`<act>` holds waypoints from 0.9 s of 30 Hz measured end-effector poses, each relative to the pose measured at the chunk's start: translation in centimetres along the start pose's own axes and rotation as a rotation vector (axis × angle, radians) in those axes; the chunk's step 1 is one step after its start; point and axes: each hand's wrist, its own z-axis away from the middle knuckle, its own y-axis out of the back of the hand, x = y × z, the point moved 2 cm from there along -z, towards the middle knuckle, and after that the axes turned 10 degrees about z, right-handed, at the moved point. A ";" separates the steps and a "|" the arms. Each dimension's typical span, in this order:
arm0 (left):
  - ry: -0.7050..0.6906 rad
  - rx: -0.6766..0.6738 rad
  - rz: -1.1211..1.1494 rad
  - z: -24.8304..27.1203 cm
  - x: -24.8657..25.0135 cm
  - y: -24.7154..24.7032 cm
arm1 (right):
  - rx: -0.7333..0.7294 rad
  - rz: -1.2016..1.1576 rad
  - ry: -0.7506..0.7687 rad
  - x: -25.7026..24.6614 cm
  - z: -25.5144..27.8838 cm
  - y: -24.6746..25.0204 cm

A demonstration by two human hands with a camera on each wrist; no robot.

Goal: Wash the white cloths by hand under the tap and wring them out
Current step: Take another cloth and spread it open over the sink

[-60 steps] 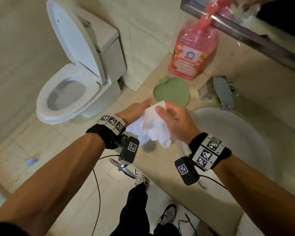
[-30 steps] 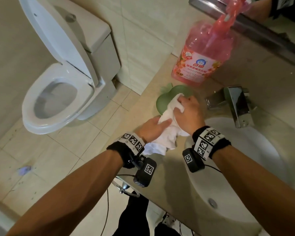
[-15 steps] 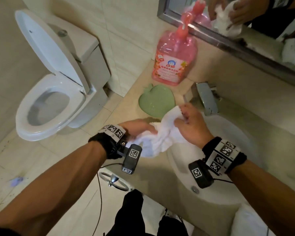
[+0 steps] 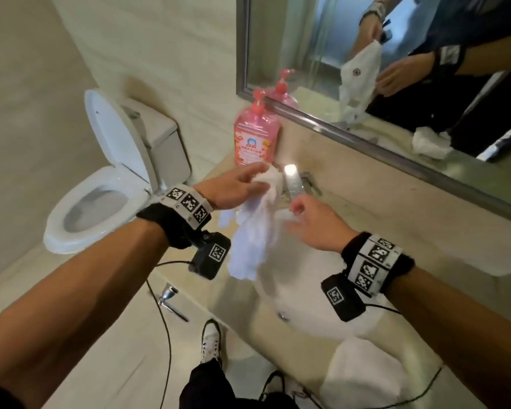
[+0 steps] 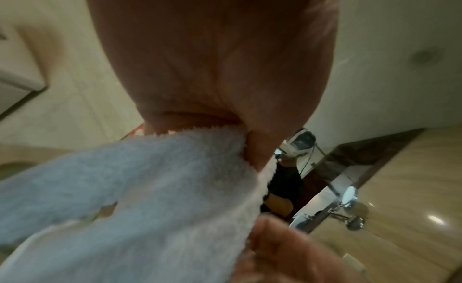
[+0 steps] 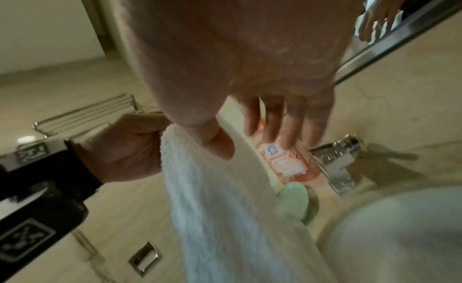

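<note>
My left hand (image 4: 248,184) grips the top end of a white cloth (image 4: 255,228), which hangs down over the left rim of the sink (image 4: 295,293), just left of the chrome tap (image 4: 292,181). In the left wrist view the cloth (image 5: 150,188) is pinched under the palm. My right hand (image 4: 301,214) hovers over the basin to the right of the cloth, fingers spread and holding nothing. The right wrist view shows its straight fingers (image 6: 275,125), the hanging cloth (image 6: 225,188) and the tap (image 6: 335,158). A second white cloth (image 4: 366,376) lies on the counter at the near right.
A pink pump bottle (image 4: 255,140) stands on the counter behind the left hand, with a green dish (image 6: 295,196) beside it. A mirror (image 4: 396,69) runs along the wall above. An open toilet (image 4: 106,187) stands to the left. Cables hang below the wrists.
The right hand has let go of the cloth and drawn back with fingers spread. The left hand has lifted the cloth so that it hangs by one end beside the tap.
</note>
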 end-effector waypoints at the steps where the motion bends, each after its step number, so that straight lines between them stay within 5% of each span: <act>1: -0.013 -0.008 -0.053 0.2 1.4 -0.3 | 0.103 -0.076 0.038 -0.4 0.3 1.7; 4: -0.090 -0.035 -0.180 1.1 5.7 -1.1 | 0.119 -0.281 0.193 -2.6 1.4 5.8; 8: -0.196 0.014 -0.266 2.2 9.7 -1.5 | 0.088 -0.048 0.133 -3.9 2.2 8.5; 12: -0.065 0.062 -0.414 2.4 9.6 -1.0 | 0.186 -0.124 0.099 -2.7 3.4 10.7; 15: 0.005 -0.003 -0.308 2.6 8.1 -1.2 | 0.224 -0.142 0.067 -2.1 4.0 11.8; 19: -0.077 0.152 -0.130 2.3 6.9 -1.5 | 0.270 -0.204 -0.031 -1.2 3.9 11.7; 24: 0.018 0.215 0.284 1.0 7.5 -3.6 | 0.382 -0.344 -0.195 -1.1 3.0 9.0; 27: 0.038 0.288 0.415 0.6 8.6 -5.7 | 0.466 -0.383 -0.129 -4.5 2.3 6.3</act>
